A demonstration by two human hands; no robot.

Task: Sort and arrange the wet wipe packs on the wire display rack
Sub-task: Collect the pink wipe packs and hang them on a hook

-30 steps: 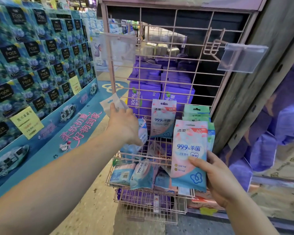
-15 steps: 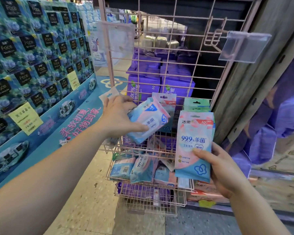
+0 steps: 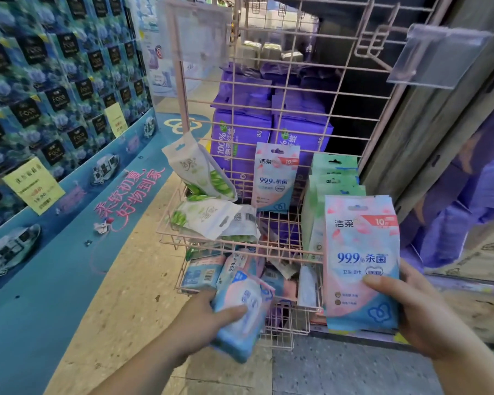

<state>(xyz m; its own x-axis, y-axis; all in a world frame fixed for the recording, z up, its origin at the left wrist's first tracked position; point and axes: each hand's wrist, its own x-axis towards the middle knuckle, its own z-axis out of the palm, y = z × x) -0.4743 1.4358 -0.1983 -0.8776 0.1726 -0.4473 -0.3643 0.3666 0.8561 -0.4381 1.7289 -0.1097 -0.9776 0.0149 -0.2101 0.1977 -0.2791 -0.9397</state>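
- Two bare forearms in view, entering from the bottom edge.
- Left hand bare: no glove, ring or bracelet visible.
- Right hand likewise bare, wrist without watch or band.
- No sleeve reaching either forearm within the picture; whatever is worn higher up lies outside the frame.
- Fingers with short nails, unpainted as far as can be told.
- No marks, plasters or tattoos to be made out on either arm.

Pink-and-blue wet wipe packs upright before the pink wire rack, green-white packs flopped in its basket
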